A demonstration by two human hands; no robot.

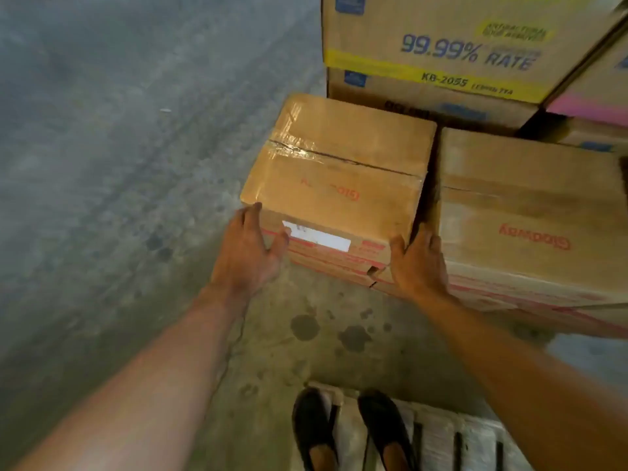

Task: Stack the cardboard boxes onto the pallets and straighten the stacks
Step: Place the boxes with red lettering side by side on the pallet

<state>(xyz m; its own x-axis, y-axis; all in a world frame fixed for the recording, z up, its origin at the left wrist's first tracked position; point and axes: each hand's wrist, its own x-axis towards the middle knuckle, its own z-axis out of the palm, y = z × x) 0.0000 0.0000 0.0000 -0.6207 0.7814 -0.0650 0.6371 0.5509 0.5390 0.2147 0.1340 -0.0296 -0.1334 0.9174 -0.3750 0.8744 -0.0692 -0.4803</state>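
A taped brown cardboard box (pixel 343 164) with a white label and red print sits on top of a low stack in front of me. My left hand (pixel 249 248) presses flat against its near left corner. My right hand (pixel 418 260) grips its near right corner, fingers reaching into the gap beside a second, similar brown box (pixel 530 205) to the right. Both boxes rest on further boxes with red stripes. A wooden pallet (pixel 438 433) lies under my feet at the bottom edge.
Taller printed cartons (pixel 441 45) with blue and yellow lettering are stacked behind the brown boxes; a pink-banded carton (pixel 598 103) sits at the right. Bare, stained concrete floor (pixel 102 164) spreads to the left. My two dark shoes (pixel 353 430) stand on the pallet.
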